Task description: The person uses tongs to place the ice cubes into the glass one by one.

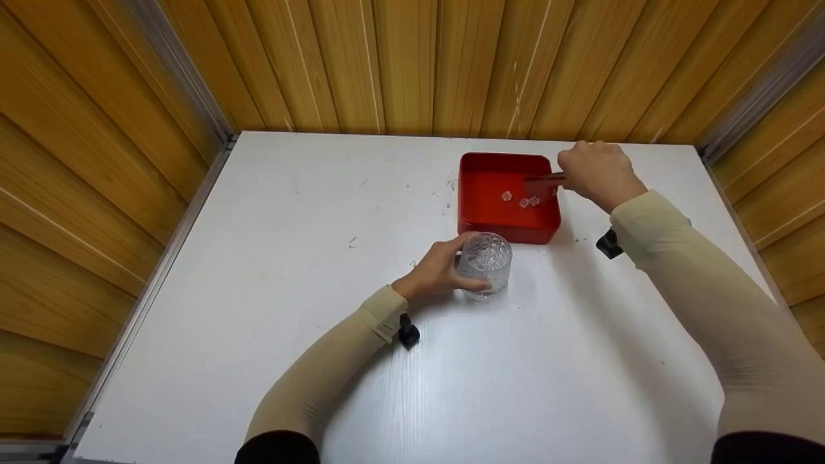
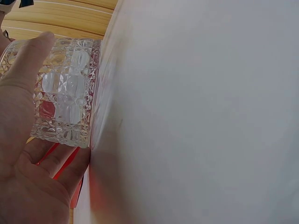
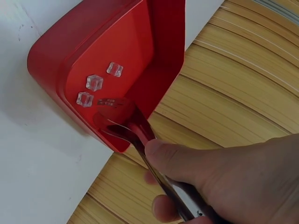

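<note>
My left hand (image 1: 439, 269) grips a clear, cut-pattern glass (image 1: 486, 264) standing upright on the white table, thumb on one side and fingers on the other. Whether anything lies in the glass, I cannot tell. My right hand (image 1: 596, 171) holds metal tongs (image 3: 156, 175) over the right side of a red square box (image 1: 506, 234). Their tips reach down inside it, close to its floor. Three small clear cubes (image 3: 94, 82) lie on that floor beside the tips. Whether the tips hold another cube is unclear in the right wrist view.
The white table (image 1: 290, 225) carries a few small dark marks. Wood-patterned panels (image 1: 406, 64) rise behind it and at both sides, with metal frame posts (image 1: 184, 71) at the corners. The box stands just beyond the glass.
</note>
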`<state>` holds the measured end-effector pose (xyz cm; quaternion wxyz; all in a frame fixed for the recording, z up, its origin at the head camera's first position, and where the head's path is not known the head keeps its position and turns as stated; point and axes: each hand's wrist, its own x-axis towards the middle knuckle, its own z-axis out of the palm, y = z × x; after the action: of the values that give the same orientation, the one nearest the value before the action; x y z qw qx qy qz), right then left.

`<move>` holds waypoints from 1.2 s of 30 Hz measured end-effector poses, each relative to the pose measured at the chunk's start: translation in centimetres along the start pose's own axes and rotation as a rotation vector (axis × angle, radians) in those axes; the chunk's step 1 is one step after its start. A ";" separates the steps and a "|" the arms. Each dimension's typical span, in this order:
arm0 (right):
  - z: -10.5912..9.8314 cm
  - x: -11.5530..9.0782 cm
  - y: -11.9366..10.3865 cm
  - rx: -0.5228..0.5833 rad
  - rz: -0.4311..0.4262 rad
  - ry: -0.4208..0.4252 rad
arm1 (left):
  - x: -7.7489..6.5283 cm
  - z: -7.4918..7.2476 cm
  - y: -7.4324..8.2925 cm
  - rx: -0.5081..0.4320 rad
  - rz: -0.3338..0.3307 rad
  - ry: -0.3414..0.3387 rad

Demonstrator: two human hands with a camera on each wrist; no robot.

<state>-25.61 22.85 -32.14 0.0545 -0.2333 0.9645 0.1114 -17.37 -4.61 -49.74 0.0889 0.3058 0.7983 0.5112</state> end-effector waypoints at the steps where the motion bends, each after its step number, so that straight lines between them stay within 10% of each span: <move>1: 0.1 0.0 -0.1 -0.008 -0.001 -0.001 | 0.0 0.0 0.0 -0.003 0.002 0.001; 36: 1.8 1.4 -0.3 0.104 0.064 -0.111 | 0.0 -0.1 -0.3 0.026 0.012 0.000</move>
<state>-26.59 22.43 -34.11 0.1161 -0.1927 0.9714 0.0755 -17.54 -4.76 -49.96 0.0818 0.3120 0.8030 0.5012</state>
